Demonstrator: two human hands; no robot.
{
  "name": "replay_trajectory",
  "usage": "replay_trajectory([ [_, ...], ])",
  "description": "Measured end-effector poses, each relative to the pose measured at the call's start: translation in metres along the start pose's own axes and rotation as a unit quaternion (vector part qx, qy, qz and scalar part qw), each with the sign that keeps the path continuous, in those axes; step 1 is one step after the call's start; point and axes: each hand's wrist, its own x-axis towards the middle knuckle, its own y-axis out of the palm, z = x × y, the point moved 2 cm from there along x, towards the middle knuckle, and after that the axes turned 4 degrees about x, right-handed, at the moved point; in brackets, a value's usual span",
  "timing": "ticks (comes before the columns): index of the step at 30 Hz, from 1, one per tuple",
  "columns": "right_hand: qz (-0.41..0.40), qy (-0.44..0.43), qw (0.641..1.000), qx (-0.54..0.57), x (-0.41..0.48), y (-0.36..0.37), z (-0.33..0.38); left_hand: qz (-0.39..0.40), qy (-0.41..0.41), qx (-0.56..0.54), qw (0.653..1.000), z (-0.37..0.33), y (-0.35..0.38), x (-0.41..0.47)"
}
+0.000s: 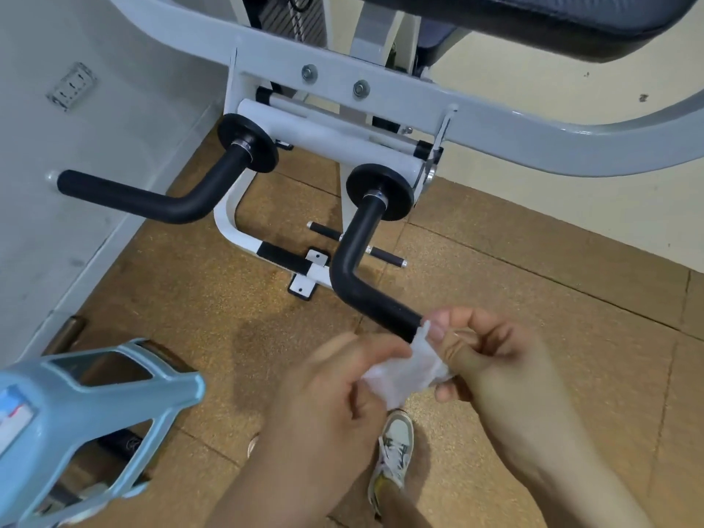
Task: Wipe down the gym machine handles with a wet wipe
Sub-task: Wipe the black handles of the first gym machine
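Pinching a crumpled white wet wipe point(404, 371) between them, the person's two hands meet low in the head view, just in front of the gym machine. The left hand point(335, 379) has its fingers curled in and grips the wipe's left edge. The right hand point(495, 356) holds the wipe's right edge between thumb and bent fingers. The wipe hangs bunched between the two hands, and its upper corner reaches the near end of the right-side handle point(365, 276); whether it touches the grip there cannot be told, as the picture is blurred at that spot.

That handle is a black padded bar, bent in an L, which runs from a round black disc on the machine down toward the hands. The left-side handle point(152, 200) is of the same shape and points away to the left, well apart from both hands. Both are fixed under the pale grey machine frame point(381, 97), which bears two bolts on its cross bar. A black seat pad point(533, 17) shows at the top right.

Below lies a brown speckled floor point(190, 299), with a pale sneaker point(396, 440) under the hands. A light-blue plastic object point(95, 394) fills the lower left corner, and a wall socket point(70, 85) sits on the grey wall at the left
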Motion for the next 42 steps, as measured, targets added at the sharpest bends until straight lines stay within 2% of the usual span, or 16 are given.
replay_trajectory([
  [6, -0.008, 0.018, 1.0, 0.021, -0.002, -0.007, -0.008, 0.008, 0.016, 0.102, 0.995, 0.009, 0.013, -0.005],
  [10, 0.075, 0.036, 0.994, -0.069, -0.007, -0.009, -0.014, -0.043, -0.06, -0.055, 0.996, 0.018, 0.013, -0.002],
  [13, 0.149, 0.047, 0.987, -0.042, -0.014, -0.01, -0.016, -0.069, -0.105, -0.141, 0.982, 0.011, 0.017, 0.001],
  [15, 0.19, 0.045, 0.981, -0.005, -0.017, -0.015, -0.016, -0.102, -0.169, -0.258, 0.946, 0.013, 0.019, 0.006],
  [17, 0.233, 0.052, 0.968, 0.075, -0.02, -0.018, -0.016, -0.116, -0.225, -0.382, 0.889, 0.016, 0.02, 0.012],
  [18, 0.238, 0.057, 0.961, 0.126, -0.02, -0.018, -0.015, -0.111, -0.229, -0.404, 0.879, 0.016, 0.02, 0.014],
  [22, 0.144, 0.014, 0.964, 0.224, -0.017, -0.008, -0.015, -0.077, -0.191, -0.38, 0.902, 0.004, 0.027, 0.012],
  [24, 0.076, -0.035, 0.98, 0.181, -0.017, -0.005, -0.017, -0.068, -0.181, -0.376, 0.906, -0.005, 0.032, 0.009],
  [27, -0.045, -0.061, 0.991, 0.111, -0.02, -0.004, -0.014, -0.048, -0.188, -0.426, 0.884, -0.01, 0.039, 0.005],
  [29, -0.114, -0.072, 0.99, 0.045, -0.023, -0.009, -0.012, 0.003, -0.18, -0.46, 0.869, -0.01, 0.041, 0.003],
  [31, -0.127, -0.092, 0.986, -0.063, -0.025, -0.012, -0.008, 0.067, -0.163, -0.441, 0.88, -0.009, 0.042, 0.001],
  [33, -0.111, -0.104, 0.977, -0.152, -0.026, -0.015, -0.007, 0.086, -0.135, -0.359, 0.92, -0.006, 0.042, 0.0],
  [35, -0.085, -0.079, 0.973, -0.201, -0.027, -0.018, -0.005, 0.065, -0.073, -0.24, 0.966, -0.005, 0.042, 0.002],
  [37, -0.034, -0.033, 0.974, -0.221, -0.028, -0.021, -0.001, 0.028, -0.015, -0.139, 0.99, -0.005, 0.042, 0.003],
  [40, 0.07, 0.028, 0.979, -0.192, -0.031, -0.022, 0.004, -0.044, 0.004, -0.111, 0.993, -0.002, 0.044, 0.004],
  [42, 0.037, 0.012, 0.984, -0.172, -0.033, -0.02, 0.002, -0.063, 0.001, -0.097, 0.993, 0.001, 0.05, 0.005],
])
